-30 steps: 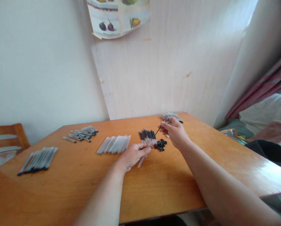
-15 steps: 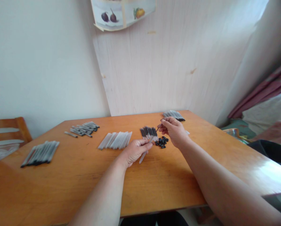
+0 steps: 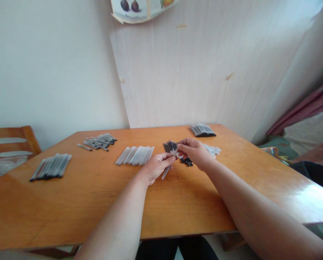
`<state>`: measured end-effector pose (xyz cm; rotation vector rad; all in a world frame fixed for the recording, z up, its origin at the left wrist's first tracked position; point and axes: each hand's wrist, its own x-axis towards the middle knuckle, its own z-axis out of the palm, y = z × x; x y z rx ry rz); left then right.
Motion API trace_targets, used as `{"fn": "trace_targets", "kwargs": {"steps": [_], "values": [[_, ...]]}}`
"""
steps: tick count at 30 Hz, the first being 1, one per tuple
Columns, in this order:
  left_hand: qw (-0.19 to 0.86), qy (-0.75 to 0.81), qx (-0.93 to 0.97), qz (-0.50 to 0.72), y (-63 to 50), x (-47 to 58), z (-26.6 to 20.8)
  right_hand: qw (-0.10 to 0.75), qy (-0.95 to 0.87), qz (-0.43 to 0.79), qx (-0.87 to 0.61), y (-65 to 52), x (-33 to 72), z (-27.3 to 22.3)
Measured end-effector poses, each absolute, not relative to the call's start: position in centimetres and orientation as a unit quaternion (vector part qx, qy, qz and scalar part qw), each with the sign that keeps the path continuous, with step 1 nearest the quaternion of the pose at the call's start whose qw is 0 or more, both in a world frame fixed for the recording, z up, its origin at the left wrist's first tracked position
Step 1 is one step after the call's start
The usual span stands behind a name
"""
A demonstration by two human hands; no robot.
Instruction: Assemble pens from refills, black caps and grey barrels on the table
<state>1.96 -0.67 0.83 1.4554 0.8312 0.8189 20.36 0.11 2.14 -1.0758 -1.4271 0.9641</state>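
My left hand (image 3: 158, 167) is closed around a translucent pen barrel (image 3: 165, 172), whose lower end slants toward me. At its upper end my right hand (image 3: 193, 151) pinches with thumb and forefinger; the thin refill there is mostly hidden by the fingers. Both hands nearly meet above the table. Just behind them lies a row of dark pen refills (image 3: 169, 146). Small black plugs (image 3: 187, 162) are heaped under my right hand. Left of my hands is a row of clear barrels (image 3: 135, 156).
Small clear caps (image 3: 213, 150) lie beyond my right wrist. A stack of black-ended pens (image 3: 203, 130) sits at the back right. Two more groups of pens, a loose pile (image 3: 99, 141) and a neat row (image 3: 51, 167), are on the left. A wooden chair (image 3: 30, 141) stands beyond.
My right hand has come down and left to the barrel's upper end. The dark refill that showed between the hands is now mostly out of sight. The view has tilted slightly.
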Motion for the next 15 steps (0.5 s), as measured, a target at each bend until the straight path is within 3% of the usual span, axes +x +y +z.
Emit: {"fn": "trace_targets", "kwargs": {"steps": [6, 15], "values": [[0.592, 0.347, 0.631, 0.362, -0.64, 1.98, 0.86, 0.488, -0.628, 0.380, -0.473, 0.06, 20.44, 2.03], [0.596, 0.373, 0.606, 0.372, -0.65, 2.09, 0.91, 0.511, -0.602, 0.404, -0.462, -0.14, 20.55, 2.84]]}}
